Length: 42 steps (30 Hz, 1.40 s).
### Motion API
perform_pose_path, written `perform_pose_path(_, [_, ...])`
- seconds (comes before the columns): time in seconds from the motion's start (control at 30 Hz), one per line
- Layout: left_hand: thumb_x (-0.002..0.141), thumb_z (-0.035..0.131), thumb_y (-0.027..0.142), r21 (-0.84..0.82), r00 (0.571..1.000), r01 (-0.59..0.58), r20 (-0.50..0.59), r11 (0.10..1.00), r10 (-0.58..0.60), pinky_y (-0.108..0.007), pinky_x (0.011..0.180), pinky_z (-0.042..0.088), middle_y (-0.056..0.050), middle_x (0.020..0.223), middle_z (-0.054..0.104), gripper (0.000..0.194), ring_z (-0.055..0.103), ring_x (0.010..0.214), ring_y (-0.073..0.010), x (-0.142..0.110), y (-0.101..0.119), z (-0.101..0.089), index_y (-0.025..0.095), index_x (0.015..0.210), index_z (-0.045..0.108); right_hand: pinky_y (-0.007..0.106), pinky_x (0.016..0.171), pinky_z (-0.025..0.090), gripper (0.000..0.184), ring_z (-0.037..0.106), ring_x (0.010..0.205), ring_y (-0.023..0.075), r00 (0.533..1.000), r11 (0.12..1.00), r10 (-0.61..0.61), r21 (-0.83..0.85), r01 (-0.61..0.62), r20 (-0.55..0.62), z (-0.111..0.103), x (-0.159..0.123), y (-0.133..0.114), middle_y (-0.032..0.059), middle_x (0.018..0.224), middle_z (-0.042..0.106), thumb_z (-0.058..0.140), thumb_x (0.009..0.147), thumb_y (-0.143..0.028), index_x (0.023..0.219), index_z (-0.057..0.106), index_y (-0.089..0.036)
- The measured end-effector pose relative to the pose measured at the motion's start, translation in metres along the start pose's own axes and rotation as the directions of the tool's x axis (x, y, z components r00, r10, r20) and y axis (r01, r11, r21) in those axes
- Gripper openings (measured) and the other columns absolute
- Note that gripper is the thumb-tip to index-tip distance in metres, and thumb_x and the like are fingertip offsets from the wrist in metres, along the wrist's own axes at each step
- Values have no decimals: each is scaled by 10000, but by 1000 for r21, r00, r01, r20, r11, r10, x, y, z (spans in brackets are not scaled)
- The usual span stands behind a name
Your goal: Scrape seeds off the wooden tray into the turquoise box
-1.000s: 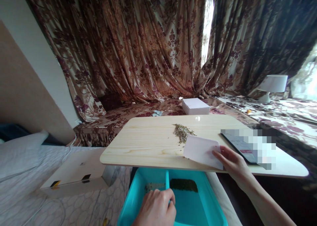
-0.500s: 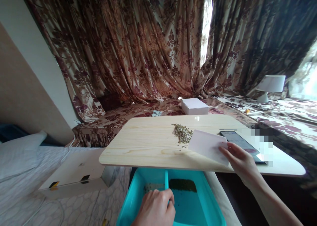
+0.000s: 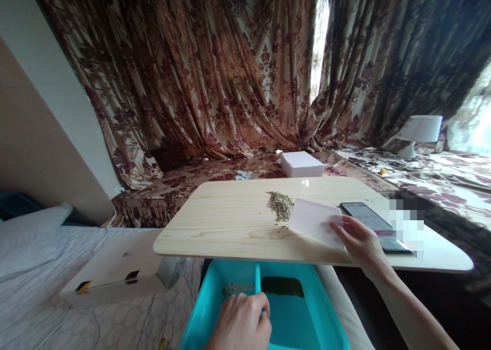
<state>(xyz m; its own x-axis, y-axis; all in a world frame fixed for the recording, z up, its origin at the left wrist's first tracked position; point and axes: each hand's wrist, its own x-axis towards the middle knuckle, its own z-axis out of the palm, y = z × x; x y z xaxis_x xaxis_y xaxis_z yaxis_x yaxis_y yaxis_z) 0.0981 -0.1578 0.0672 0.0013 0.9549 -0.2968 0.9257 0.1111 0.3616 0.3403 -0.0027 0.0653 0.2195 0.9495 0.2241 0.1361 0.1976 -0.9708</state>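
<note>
My right hand pinches the right end of a thin white plastic sheet with rounded corners, holding it tilted over the pale wooden tabletop. The sheet's left edge is right beside a scattered pile of small mixed green, brown and pale grains. Below the table's near edge is a turquoise bin with a divider. My left hand is closed over the divider, thumb to its right; the fingertips are hidden. Dark green grains lie in the right compartment, paler bits in the left.
A phone lies on the table just beyond my right hand. Behind the table, a white box and a crumpled cloth sit on a floral-covered surface. A long white carton is at left, a lamp far right.
My right hand and the white sheet have shifted a little left, closer against the grain pile. My left hand stays in place on the bin.
</note>
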Motion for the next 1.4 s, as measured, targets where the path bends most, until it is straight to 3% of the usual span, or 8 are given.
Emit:
perform_pose_path(0.27, [854, 391, 186, -20, 1000, -3, 6, 1000, 3, -295, 845, 400, -15, 960, 672, 294, 583, 964, -212, -1, -1, -2, 272, 951, 655, 326, 659, 567, 375, 718, 760, 267, 999, 1000, -1, 30, 0, 50, 6, -5, -5, 80, 737, 758, 783, 528, -467, 774, 698, -196])
perform_pose_path(0.47, [859, 393, 189, -20, 1000, 7, 7, 1000, -7, -297, 851, 398, -15, 960, 668, 288, 579, 965, -210, 0, -1, -1, 277, 952, 651, 321, 649, 567, 373, 720, 742, 258, 1000, 999, -18, 31, 17, 14, 4, -3, -2, 63, 721, 758, 786, 528, -492, 753, 687, -212])
perform_pose_path(1.0, [847, 389, 177, -41, 1000, 6, -12, 999, -6, -304, 863, 401, -13, 960, 673, 302, 581, 972, -212, 0, -5, -4, 274, 942, 659, 326, 719, 550, 414, 700, 810, 260, 992, 998, -50, -31, 54, 115, 14, -5, 0, 90, 817, 753, 740, 586, -538, 804, 693, -190])
perform_pose_path(1.2, [851, 389, 180, -48, 1000, 17, -9, 999, -17, -292, 874, 391, -6, 972, 668, 297, 574, 978, -200, -2, -7, -6, 277, 948, 653, 329, 674, 548, 425, 699, 779, 263, 986, 997, -58, -37, 65, 153, 19, -7, -1, 88, 786, 751, 723, 590, -576, 778, 692, -197])
perform_pose_path(1.4, [855, 380, 167, -41, 1000, 15, -26, 999, -16, -280, 872, 393, -8, 969, 670, 311, 575, 974, -195, -5, -4, -10, 267, 950, 659, 303, 592, 541, 482, 687, 744, 253, 949, 999, 29, -28, -21, 315, 12, -23, -11, 97, 827, 754, 733, 589, -599, 823, 718, -178])
